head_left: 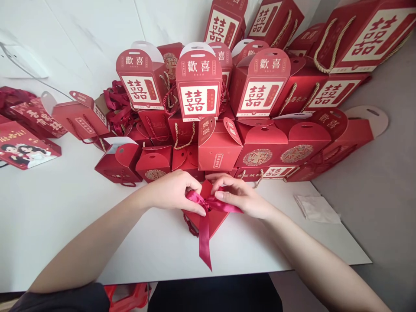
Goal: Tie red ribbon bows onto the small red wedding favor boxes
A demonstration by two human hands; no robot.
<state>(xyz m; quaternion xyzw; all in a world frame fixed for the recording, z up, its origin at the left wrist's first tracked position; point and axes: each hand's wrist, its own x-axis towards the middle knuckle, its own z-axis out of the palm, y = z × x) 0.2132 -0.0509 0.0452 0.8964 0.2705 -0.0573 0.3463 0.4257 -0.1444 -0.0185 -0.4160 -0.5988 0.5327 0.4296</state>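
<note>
A small red gift box [218, 222] stands on the white table close in front of me, with a dark red cord at its left side. Across its top lies a shiny crimson ribbon [204, 242], knotted at the middle, one tail hanging down the front. My left hand [177, 190] pinches a loop of this ribbon between thumb and fingers. From the other side my right hand [242, 197] has its thumb and curled fingers on the ribbon's right part, whose end sticks out below the hand. The fingers partly hide the knot and the box top.
Stacked red gift boxes [199, 93] rise right behind my hands against the wall. A bundle of crimson ribbons [120, 102] and more boxes [29, 145] lie to the left. A folded white tissue [316, 209] is at the right, near the grey wall [380, 173].
</note>
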